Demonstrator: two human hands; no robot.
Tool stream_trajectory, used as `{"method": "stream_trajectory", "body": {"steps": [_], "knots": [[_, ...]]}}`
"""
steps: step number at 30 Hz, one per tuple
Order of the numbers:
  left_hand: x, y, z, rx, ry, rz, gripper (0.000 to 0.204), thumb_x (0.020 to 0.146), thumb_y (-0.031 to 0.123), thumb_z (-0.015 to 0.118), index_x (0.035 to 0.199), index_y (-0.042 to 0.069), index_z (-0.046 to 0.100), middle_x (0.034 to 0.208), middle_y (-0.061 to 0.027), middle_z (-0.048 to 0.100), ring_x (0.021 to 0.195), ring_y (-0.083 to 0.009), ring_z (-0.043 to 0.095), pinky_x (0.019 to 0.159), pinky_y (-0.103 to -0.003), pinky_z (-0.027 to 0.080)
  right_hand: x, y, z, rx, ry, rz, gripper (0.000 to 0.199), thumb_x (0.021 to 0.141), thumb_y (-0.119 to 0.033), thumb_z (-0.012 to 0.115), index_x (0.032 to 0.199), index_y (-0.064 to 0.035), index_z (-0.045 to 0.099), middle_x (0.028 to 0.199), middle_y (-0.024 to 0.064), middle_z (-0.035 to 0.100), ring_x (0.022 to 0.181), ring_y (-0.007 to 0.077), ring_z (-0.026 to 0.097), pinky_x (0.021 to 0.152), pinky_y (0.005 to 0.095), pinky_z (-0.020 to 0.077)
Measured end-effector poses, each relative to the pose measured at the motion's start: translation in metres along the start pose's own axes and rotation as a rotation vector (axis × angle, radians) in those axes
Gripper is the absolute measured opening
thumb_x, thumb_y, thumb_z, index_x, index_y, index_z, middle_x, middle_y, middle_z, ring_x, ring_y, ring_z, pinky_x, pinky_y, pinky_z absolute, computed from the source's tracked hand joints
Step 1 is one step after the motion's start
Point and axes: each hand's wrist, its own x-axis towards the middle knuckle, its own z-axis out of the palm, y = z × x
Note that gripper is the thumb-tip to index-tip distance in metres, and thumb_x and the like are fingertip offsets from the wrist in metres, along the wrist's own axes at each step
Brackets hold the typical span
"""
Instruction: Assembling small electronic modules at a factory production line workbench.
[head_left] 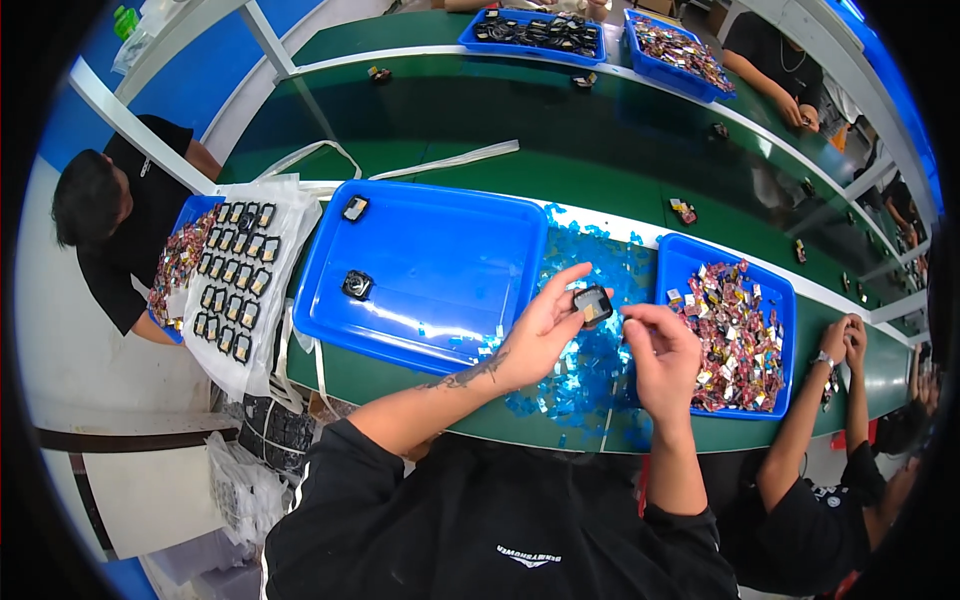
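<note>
My left hand [540, 340] grips a small black square-framed part [593, 306] between thumb and fingers, above the worktable. Close by on its right, my right hand [664, 362] is closed, thumb and forefinger pinched together; whatever they hold is too small to make out. Beneath both hands lies a scatter of shiny blue film pieces [572, 375]. To the left, a wide blue tray [430, 270] contains two black parts, one near its far left corner [355, 208] and another [357, 285] below that. A deeper blue bin [790, 330] on the right is heaped with small reddish components [735, 345].
Rows of black parts [238, 245] rest on a white sheet at the left, near a person in black [130, 220]. A green conveyor [420, 110] with scattered parts runs beyond a white rail. Another worker's hands [845, 340] are at the right. Filled blue trays [530, 45] stand at the back.
</note>
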Motion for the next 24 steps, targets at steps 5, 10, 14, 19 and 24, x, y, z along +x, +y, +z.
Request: {"method": "stream_trajectory", "body": {"steps": [5,10,14,19,24], "knots": [[0.005,0.002,-0.006,0.013,-0.053,-0.057,0.049,0.093,-0.003,0.049,0.139,0.0,0.035,0.129,-0.0153,0.052,0.12,-0.0191,0.051,0.104,-0.033,0.04,0.007,-0.006,0.01,-0.256,-0.059,-0.042,0.017,0.082,0.003,0.065,0.099,0.0006,0.068,0.081,0.0077,0.064,0.061,0.0079,0.054,0.052,0.0225,0.0419],[0.004,0.02,-0.004,-0.164,0.142,0.046,0.042,0.088,-0.004,0.058,0.129,0.0,0.049,0.11,-0.0111,0.061,0.096,-0.0123,0.062,0.082,-0.027,0.052,0.01,-0.001,0.014,-0.066,-0.011,-0.007,0.01,0.084,0.002,0.065,0.095,0.0016,0.065,0.083,0.004,0.063,0.063,0.0051,0.053,0.057,0.0201,0.041],[0.001,0.017,-0.015,0.128,0.193,-0.027,0.023,0.084,0.001,0.067,0.106,-0.003,0.063,0.092,-0.01,0.066,0.086,-0.0151,0.066,0.076,-0.028,0.054,-0.012,-0.01,0.002,0.006,-0.156,0.049,0.003,0.087,0.004,0.058,0.087,0.0015,0.056,0.083,0.0032,0.057,0.076,0.0079,0.056,0.068,0.0212,0.0464],[0.002,-0.005,0.008,-0.163,0.145,-0.029,0.017,0.086,0.005,0.067,0.1,-0.003,0.062,0.091,-0.0069,0.065,0.084,-0.0111,0.063,0.074,-0.025,0.051,-0.038,0.001,-0.002,0.062,-0.288,0.15,0.005,0.088,-0.001,0.057,0.091,-0.0021,0.053,0.082,-0.0003,0.051,0.074,0.0061,0.047,0.066,0.0194,0.0375],[0.004,-0.012,0.01,-0.072,0.174,0.091,0.02,0.09,0.008,0.064,0.107,-0.002,0.061,0.096,-0.0057,0.063,0.089,-0.0078,0.058,0.076,-0.024,0.048,-0.019,0.017,0.005,0.078,-0.299,0.102,0.005,0.09,-0.002,0.055,0.094,-0.0024,0.052,0.081,-0.0012,0.05,0.07,0.0041,0.045,0.062,0.0176,0.0357]]}}
